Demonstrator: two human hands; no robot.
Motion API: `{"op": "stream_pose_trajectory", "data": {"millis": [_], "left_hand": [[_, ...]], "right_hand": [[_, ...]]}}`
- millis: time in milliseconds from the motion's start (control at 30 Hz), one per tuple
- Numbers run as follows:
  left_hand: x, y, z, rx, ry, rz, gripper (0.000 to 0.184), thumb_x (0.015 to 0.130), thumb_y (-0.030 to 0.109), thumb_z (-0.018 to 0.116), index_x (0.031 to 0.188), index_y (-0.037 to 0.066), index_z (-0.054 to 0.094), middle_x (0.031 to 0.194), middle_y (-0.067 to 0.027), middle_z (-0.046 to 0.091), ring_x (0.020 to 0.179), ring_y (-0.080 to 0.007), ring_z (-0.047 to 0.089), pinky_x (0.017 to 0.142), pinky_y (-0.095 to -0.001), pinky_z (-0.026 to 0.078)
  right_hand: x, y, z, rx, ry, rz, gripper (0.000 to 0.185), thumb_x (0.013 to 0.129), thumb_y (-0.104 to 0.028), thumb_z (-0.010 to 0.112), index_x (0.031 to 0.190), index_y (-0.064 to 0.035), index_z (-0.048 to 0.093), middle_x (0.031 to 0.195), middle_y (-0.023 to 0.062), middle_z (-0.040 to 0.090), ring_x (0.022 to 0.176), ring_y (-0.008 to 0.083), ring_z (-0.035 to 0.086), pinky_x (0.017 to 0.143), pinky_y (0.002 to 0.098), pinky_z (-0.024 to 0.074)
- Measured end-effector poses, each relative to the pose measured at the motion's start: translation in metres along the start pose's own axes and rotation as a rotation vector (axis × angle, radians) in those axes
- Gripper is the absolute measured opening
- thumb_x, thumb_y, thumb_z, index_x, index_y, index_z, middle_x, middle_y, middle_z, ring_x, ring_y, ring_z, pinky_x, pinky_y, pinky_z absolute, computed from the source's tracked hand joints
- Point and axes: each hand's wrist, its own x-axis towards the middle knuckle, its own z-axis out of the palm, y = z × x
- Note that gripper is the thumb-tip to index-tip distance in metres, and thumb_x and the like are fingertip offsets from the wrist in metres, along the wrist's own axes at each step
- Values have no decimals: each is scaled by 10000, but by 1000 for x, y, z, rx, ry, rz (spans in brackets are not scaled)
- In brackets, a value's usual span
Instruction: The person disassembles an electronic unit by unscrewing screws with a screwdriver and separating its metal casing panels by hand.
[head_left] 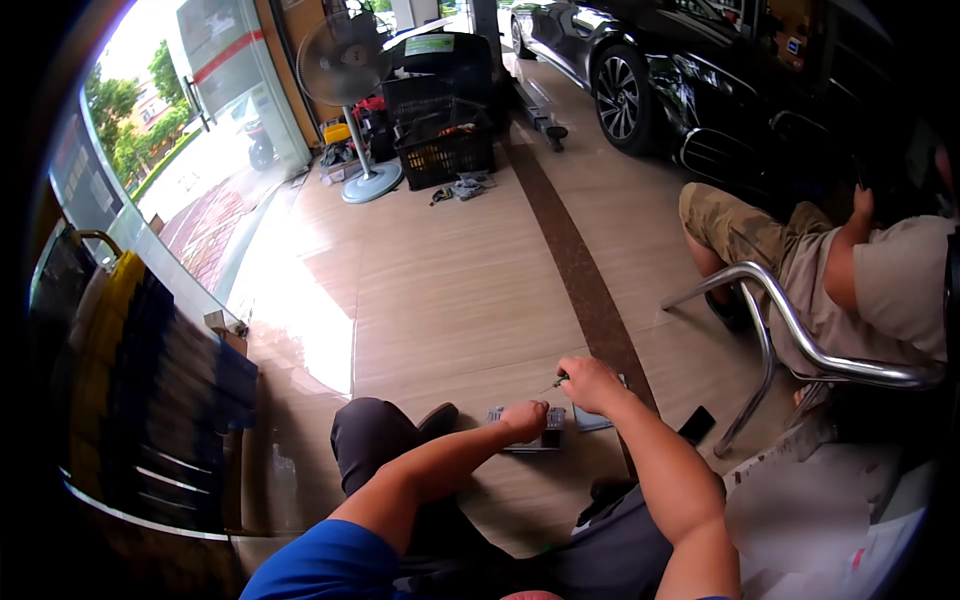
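Observation:
My left hand [525,421] is closed, its fingers bunched over a small grey box-shaped device [546,440] on the floor between my legs. What those fingers hold, if anything, is hidden. My right hand [592,385] is raised just above and to the right of it, fingers pinched around a small thin tool [561,379]. The tool's dark end sits at the fingertips, and a fine shaft points down toward my left hand. Under my right wrist lies a flat bluish-grey item [590,420], partly covered.
A black phone [697,426] lies to the right. Beyond it, a person [850,270] sits by a chrome chair frame [790,320]. A standing fan [346,70], a black crate [445,150] and a black car [640,80] are farther back. A dark rack [150,380] stands left.

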Motion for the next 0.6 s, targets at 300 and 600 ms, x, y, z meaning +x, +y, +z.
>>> {"op": "stream_pose_trajectory", "data": {"millis": [300, 600], "left_hand": [[-21, 33, -149, -1191, 141, -183, 216, 995, 205, 518, 1003, -3, 576, 856, -105, 656, 808, -205, 682, 706, -344, 575], [-46, 9, -193, -1389, 464, -123, 195, 987, 239, 574, 1021, 46, 569, 1224, -108, 615, 1161, -218, 549, 928, -395, 492]], "right_hand": [[3, 0, -23, 77, 258, 147, 197, 846, -175, 648, 971, -24, 630, 948, 209, 684, 927, 382, 654, 812, 451, 526], [19, -3, -37, 1153, 264, 401, 43, 931, -101, 575, 959, -74, 557, 836, 72, 674, 642, 167, 645, 544, 321, 537]]}}
